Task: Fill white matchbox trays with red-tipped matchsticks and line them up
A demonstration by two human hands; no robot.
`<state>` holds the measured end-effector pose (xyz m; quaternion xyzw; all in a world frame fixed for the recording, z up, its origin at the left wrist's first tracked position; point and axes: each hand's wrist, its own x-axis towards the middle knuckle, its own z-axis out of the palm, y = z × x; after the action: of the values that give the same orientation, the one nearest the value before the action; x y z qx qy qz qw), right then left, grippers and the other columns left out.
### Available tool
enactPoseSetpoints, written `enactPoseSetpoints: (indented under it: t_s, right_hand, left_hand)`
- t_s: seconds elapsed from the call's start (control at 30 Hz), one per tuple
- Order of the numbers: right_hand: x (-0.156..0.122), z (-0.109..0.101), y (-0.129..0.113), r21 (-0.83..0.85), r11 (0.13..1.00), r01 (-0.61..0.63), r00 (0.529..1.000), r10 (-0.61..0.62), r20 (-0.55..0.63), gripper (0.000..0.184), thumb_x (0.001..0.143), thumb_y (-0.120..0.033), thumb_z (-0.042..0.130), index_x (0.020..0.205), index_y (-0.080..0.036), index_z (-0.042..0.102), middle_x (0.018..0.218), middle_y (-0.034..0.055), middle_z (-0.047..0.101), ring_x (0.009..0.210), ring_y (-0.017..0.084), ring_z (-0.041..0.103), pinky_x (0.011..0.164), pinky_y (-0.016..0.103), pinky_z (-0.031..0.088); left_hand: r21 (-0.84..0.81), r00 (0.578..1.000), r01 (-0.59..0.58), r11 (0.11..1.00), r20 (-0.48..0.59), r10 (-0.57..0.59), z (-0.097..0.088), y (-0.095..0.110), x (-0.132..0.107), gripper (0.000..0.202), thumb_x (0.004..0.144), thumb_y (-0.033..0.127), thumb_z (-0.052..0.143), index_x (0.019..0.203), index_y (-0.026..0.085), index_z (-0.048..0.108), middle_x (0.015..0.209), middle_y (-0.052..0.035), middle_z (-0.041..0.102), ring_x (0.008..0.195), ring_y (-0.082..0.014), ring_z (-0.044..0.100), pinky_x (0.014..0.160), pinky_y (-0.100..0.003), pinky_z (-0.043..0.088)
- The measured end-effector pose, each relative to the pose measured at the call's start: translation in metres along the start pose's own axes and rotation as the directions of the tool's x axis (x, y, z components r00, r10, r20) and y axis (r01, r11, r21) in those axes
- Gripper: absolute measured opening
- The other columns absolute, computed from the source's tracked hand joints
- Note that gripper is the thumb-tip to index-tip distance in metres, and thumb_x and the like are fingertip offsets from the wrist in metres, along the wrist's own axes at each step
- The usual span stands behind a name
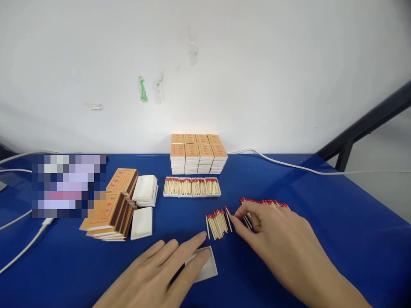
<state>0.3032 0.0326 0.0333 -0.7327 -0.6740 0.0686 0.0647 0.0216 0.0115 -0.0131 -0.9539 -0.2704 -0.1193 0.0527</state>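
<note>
My left hand (160, 269) is palm down with its fingers apart. Its thumb rests over an empty white matchbox tray (210, 267), covering part of it, while its index fingertip points at the lower left of a small pile of red-tipped matches (217, 223). At the right edge of that pile, the thumb and index fingertips of my right hand (276, 239) pinch a single matchstick (229, 220). Another group of matches (266, 202) lies behind my right hand, which hides much of it.
Four-across stacked matchboxes (199, 154) stand against the wall. Before them sits a row of filled trays (192, 187). Left are stacked orange matchbox covers (109, 209), empty white trays (144, 190) and a blurred-out device (69, 184) with white cables (24, 252). The table (321, 192) is blue.
</note>
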Motion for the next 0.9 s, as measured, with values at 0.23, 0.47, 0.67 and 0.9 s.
enactPoseSetpoints:
  t_s: [0.23, 0.47, 0.67, 0.9]
  right_hand:
    - [-0.003, -0.001, -0.001, 0.17, 0.985, 0.038, 0.995, -0.052, 0.081, 0.034, 0.104, -0.049, 0.059, 0.079, -0.032, 0.075, 0.061, -0.0031, 0.059, 0.061, 0.018, 0.059, 0.06, 0.032, 0.034]
    - [-0.004, -0.001, -0.001, 0.167, 0.985, 0.032, 0.996, -0.046, 0.081, 0.03, 0.104, -0.047, 0.06, 0.084, -0.033, 0.076, 0.062, -0.004, 0.059, 0.063, 0.019, 0.059, 0.062, 0.032, 0.035]
    - [0.001, -0.003, 0.0, 0.115, 0.993, -0.017, 0.999, 0.011, 0.052, 0.029, 0.106, -0.05, 0.058, 0.088, -0.033, 0.074, 0.06, -0.0044, 0.061, 0.064, 0.021, 0.064, 0.062, 0.033, 0.036]
    - [-0.001, -0.004, 0.005, -0.029, 0.995, -0.095, 0.995, 0.094, -0.014, 0.019, 0.104, -0.047, 0.06, 0.1, -0.038, 0.076, 0.075, -0.0044, 0.078, 0.077, 0.029, 0.076, 0.063, 0.035, 0.036]
  left_hand:
    - [0.039, 0.999, -0.041, 0.998, 0.031, 0.04, -0.003, 0.0, 0.004, 0.075, 0.112, 0.064, 0.058, 0.171, 0.02, 0.045, 0.175, -0.0038, 0.046, 0.127, -0.0287, 0.078, 0.102, -0.04, 0.066]
    - [0.067, 0.999, -0.041, 0.997, 0.017, 0.039, -0.001, 0.001, 0.001, 0.084, 0.111, 0.073, 0.055, 0.174, 0.018, 0.04, 0.174, -0.0055, 0.046, 0.126, -0.0285, 0.079, 0.101, -0.037, 0.066]
    - [0.079, 1.0, 0.005, 0.997, -0.018, -0.004, 0.006, 0.003, -0.006, 0.067, 0.118, 0.06, 0.047, 0.174, 0.023, 0.041, 0.175, -0.006, 0.048, 0.132, -0.0297, 0.075, 0.106, -0.04, 0.064]
    - [0.045, 0.999, 0.001, 0.999, -0.039, 0.001, 0.011, 0.003, -0.008, 0.047, 0.122, 0.03, 0.035, 0.164, 0.03, 0.057, 0.168, -0.0015, 0.059, 0.132, -0.023, 0.075, 0.108, -0.041, 0.064]
